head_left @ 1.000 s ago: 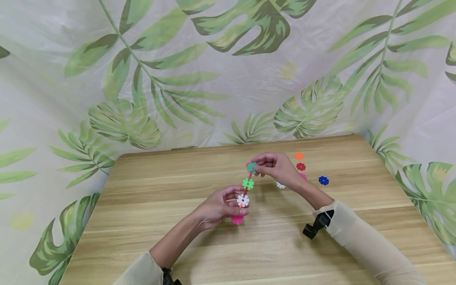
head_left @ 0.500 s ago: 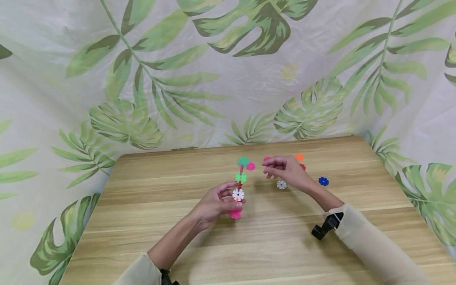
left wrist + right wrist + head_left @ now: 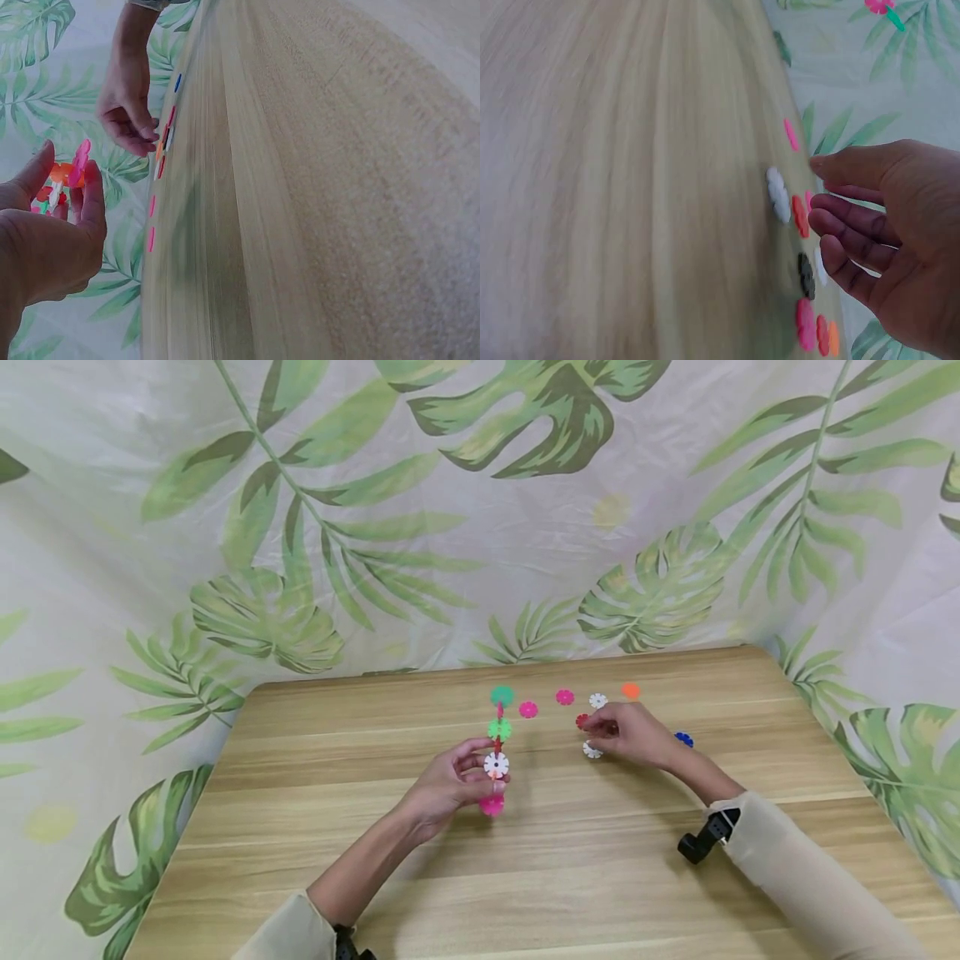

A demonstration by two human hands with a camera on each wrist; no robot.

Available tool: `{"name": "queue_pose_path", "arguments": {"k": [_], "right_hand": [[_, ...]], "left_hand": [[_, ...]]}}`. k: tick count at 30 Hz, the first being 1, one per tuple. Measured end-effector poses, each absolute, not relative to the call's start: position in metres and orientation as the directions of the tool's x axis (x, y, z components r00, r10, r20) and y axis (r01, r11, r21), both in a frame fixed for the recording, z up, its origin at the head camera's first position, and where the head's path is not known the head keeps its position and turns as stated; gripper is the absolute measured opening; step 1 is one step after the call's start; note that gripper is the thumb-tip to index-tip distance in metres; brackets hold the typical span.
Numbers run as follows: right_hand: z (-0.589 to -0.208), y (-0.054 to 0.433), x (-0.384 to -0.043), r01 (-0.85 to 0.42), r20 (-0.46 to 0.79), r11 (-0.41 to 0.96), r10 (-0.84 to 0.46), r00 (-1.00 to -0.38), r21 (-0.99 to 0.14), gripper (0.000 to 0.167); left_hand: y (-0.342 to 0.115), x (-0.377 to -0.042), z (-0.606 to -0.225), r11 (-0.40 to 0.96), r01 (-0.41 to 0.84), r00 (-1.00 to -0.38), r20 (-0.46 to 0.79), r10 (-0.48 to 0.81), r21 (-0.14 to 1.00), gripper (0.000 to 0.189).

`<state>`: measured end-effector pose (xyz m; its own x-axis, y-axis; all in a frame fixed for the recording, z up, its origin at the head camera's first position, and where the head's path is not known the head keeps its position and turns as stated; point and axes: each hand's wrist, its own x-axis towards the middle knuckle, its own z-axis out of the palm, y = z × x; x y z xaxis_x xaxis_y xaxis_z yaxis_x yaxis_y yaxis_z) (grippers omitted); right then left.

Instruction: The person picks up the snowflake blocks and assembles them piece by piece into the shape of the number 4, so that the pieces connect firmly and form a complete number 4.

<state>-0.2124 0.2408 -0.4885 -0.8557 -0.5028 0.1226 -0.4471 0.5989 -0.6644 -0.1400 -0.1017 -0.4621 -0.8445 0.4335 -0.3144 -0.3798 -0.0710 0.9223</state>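
My left hand (image 3: 446,789) holds a chain of interlocking snowflake discs upright above the table. Along the chain are a teal disc (image 3: 502,696) at the top, a light green disc (image 3: 499,729), a white disc (image 3: 496,766) and a pink disc (image 3: 491,806) at the bottom, with red and orange ones between. Its thumb and fingers grip the lower part. My right hand (image 3: 637,735) hovers at the loose discs, fingers loosely bent, with a gap between thumb and fingers in the right wrist view. Nearest its fingertips lie a red disc (image 3: 582,722) and a white disc (image 3: 592,750).
Other loose discs lie on the wooden table (image 3: 390,877): two pink discs, one being the left pink disc (image 3: 528,710), another white disc (image 3: 597,701), an orange disc (image 3: 631,691) and a blue disc (image 3: 683,739). A black disc (image 3: 806,276) shows in the right wrist view. A leaf-patterned cloth (image 3: 525,552) hangs behind.
My right hand has left the chain's teal end and moved right and slightly toward me, over the loose discs. The left hand has carried the chain a little left and away from me.
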Motion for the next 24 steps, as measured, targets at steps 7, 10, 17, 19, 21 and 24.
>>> {"name": "queue_pose_path", "arguments": {"k": [7, 10, 17, 19, 21, 24], "right_hand": [[-0.4958, 0.2483, -0.2113, -0.485, 0.117, 0.659, -0.521, -0.846, -0.575, 0.024], [-0.4974, 0.2496, -0.2118, -0.496, 0.118, 0.665, -0.528, -0.841, -0.558, 0.025], [-0.4999, 0.2493, -0.2147, -0.500, 0.104, 0.674, -0.538, -0.837, -0.544, 0.024], [-0.4998, 0.2486, -0.2148, -0.500, 0.099, 0.677, -0.539, -0.836, -0.541, 0.023], [-0.4996, 0.2480, -0.2148, -0.498, 0.092, 0.678, -0.541, -0.836, -0.540, 0.022], [-0.4992, 0.2473, -0.2150, -0.499, 0.090, 0.678, -0.543, -0.835, -0.540, 0.021]], "left_hand": [[-0.1002, -0.1399, -0.4621, -0.063, -0.401, -0.843, -0.342, 0.416, 0.914, 0.072], [-0.1002, -0.1402, -0.4615, -0.052, -0.401, -0.845, -0.347, 0.406, 0.915, 0.072], [-0.1027, -0.1416, -0.4619, -0.037, -0.392, -0.859, -0.351, 0.373, 0.919, 0.073], [-0.1032, -0.1421, -0.4621, -0.037, -0.393, -0.862, -0.354, 0.363, 0.919, 0.073], [-0.1038, -0.1424, -0.4616, -0.036, -0.392, -0.865, -0.355, 0.354, 0.919, 0.073], [-0.1040, -0.1435, -0.4607, -0.038, -0.390, -0.869, -0.353, 0.347, 0.920, 0.072]]}}
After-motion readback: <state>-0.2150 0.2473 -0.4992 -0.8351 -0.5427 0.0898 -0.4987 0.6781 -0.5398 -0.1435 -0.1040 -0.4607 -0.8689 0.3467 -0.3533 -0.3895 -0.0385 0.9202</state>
